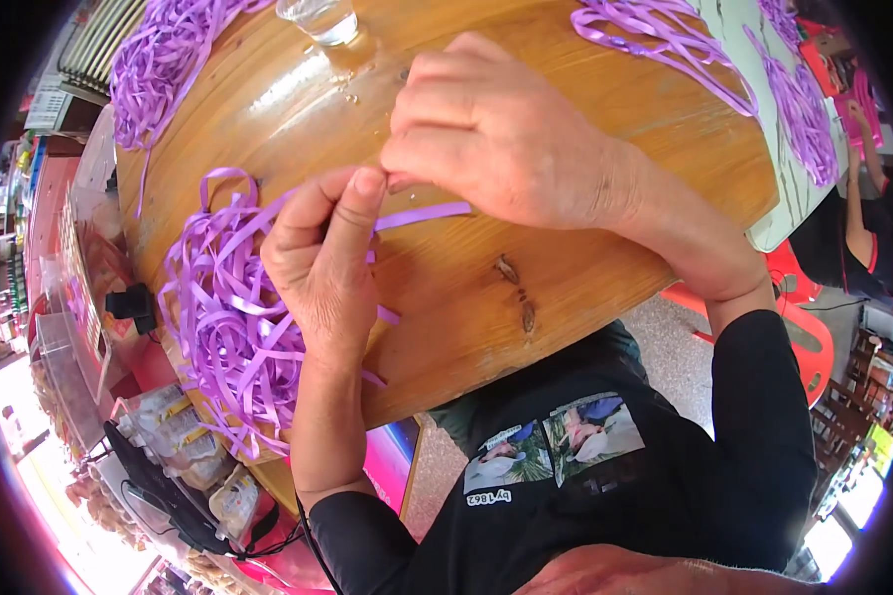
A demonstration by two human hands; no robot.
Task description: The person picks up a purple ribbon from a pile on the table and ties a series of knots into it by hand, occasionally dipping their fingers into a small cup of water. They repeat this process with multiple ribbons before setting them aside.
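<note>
Seen from the head camera, both hands are meeting at the centre of the frame over a round wooden table. The left hand is reaching up from the lower left, its thumb and forefinger pressed together and pinching a purple ribbon strip that is running out flat to the right. The right hand, coming in from the right edge, is curling its fingers into a loose fist and nipping the same strip just beside the left fingertips, so the two pinches are almost touching. A heap of purple ribbon is lying under and to the left of the left hand, near the table's lower edge.

To my eye the work is being done well if both pinches are kept close and the strip is kept flat and taut between them, not twisting.

More ribbon is lying in the upper left and upper right. A clear glass at the top is being cut off by the frame. The right fingertips are hiding behind the knuckles, so exactly how they are gripping is hard to tell. Another person's arm is showing at the far right, blurred
</note>
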